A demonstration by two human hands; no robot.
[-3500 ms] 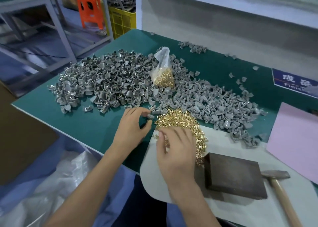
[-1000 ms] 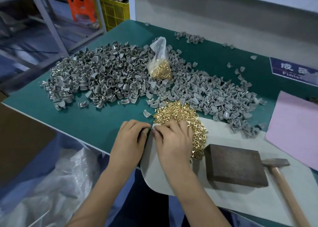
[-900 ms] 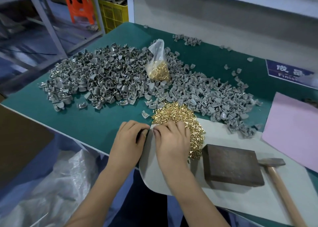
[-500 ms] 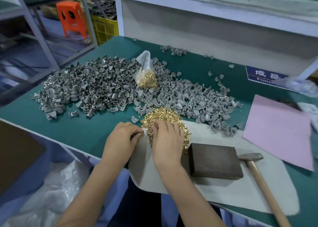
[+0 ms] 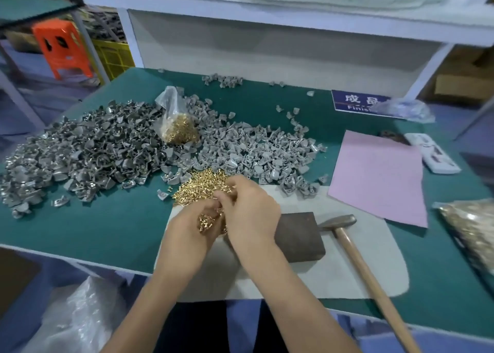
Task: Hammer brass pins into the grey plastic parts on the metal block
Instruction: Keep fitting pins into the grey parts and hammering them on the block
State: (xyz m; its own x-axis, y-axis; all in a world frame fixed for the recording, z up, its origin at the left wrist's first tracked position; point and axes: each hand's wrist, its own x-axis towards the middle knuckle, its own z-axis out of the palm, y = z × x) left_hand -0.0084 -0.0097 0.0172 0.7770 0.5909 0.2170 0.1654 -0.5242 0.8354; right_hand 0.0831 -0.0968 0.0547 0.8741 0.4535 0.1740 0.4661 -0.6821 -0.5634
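Single view only: head-worn wide-angle camera, looking forward and steeply down from the person's own position at the near edge of the green-topped counter [image 5: 112, 219]. Both forearms enter from the bottom edge; the left hand [image 5: 187, 232] and right hand [image 5: 248, 216] sit near frame centre, close to the lens. The dark rectangular metal block [image 5: 299, 237] and wooden-handled hammer [image 5: 358, 261] lie just right of centre. The far field reaches a white shelf frame [image 5: 267, 26] along the top and an orange plastic stool [image 5: 61, 48] at upper left. Straight edges bow toward the frame borders. No second view for overlap.
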